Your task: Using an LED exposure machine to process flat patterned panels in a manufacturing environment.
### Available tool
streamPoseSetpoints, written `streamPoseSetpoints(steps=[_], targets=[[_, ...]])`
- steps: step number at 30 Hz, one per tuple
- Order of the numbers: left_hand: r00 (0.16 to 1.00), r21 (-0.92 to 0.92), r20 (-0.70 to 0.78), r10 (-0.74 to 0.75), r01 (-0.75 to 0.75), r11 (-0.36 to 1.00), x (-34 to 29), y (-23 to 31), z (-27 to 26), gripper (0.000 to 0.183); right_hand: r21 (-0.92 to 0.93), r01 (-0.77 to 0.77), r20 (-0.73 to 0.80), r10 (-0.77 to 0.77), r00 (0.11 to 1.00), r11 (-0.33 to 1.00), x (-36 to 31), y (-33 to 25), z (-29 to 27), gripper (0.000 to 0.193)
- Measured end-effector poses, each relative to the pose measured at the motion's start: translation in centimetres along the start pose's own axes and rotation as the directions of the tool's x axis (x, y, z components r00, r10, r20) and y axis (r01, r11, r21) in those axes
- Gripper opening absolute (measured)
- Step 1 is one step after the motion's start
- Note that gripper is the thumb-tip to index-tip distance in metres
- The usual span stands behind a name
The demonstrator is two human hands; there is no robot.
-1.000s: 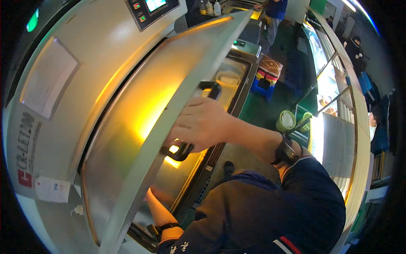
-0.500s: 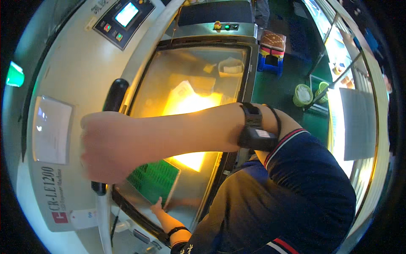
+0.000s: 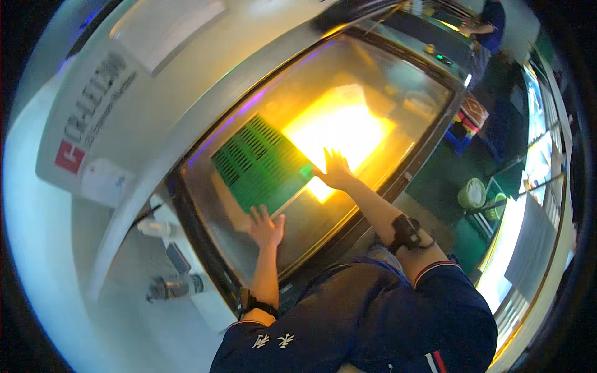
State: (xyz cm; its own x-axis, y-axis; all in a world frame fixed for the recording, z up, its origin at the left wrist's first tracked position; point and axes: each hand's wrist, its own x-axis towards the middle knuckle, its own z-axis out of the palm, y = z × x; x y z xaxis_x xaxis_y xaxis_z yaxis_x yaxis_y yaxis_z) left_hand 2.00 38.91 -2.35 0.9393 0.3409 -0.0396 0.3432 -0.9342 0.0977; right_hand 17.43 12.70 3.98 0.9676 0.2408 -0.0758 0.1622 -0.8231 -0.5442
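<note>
A green panel with rows of dark slots (image 3: 252, 155), perhaps a circuit board panel, lies on the machine's glass bed (image 3: 283, 245). My left hand (image 3: 267, 229) is open at the panel's near-left edge, fingers spread; whether it touches the panel or only the glass, I cannot tell. My right hand (image 3: 336, 170) is open too, fingers apart, at the panel's right corner and over the edge of a bright yellow glow (image 3: 357, 115). A small green piece shows beside its thumb. Neither hand grips anything.
A dark frame (image 3: 208, 258) borders the bed, and a pale machine housing (image 3: 186, 81) rises on the left. Tools (image 3: 171, 287) lie by the bed's left corner. Rightward stand a blue stool (image 3: 461, 133) and green bins (image 3: 472, 194). Another person (image 3: 491, 28) works far right.
My right hand has let go of the black-gripped handle and moved right, over the bed. My left hand stays by the green panel, its fingers more spread. The view has turned and shifted.
</note>
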Motion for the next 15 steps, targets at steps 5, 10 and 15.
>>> streamPoseSetpoints(steps=[5,10,15], targets=[[0.998,-0.119,-0.039,0.047,-0.052,0.992,-5.9,-1.7,1.7,0.092,-0.163,-0.032,0.075,0.044,0.996,0.986,-4.6,-2.9,7.9,0.094],[0.987,-0.137,-0.073,0.144,-0.153,0.979,-6.9,-2.5,0.4,0.096,-0.026,-0.350,0.018,0.351,0.936,0.936,-2.2,-2.4,7.0,0.081],[0.972,-0.189,-0.040,0.233,-0.236,0.953,-7.1,-2.7,-0.4,0.094,0.260,-0.457,0.404,0.334,0.851,0.851,-1.9,3.8,6.3,0.080]])
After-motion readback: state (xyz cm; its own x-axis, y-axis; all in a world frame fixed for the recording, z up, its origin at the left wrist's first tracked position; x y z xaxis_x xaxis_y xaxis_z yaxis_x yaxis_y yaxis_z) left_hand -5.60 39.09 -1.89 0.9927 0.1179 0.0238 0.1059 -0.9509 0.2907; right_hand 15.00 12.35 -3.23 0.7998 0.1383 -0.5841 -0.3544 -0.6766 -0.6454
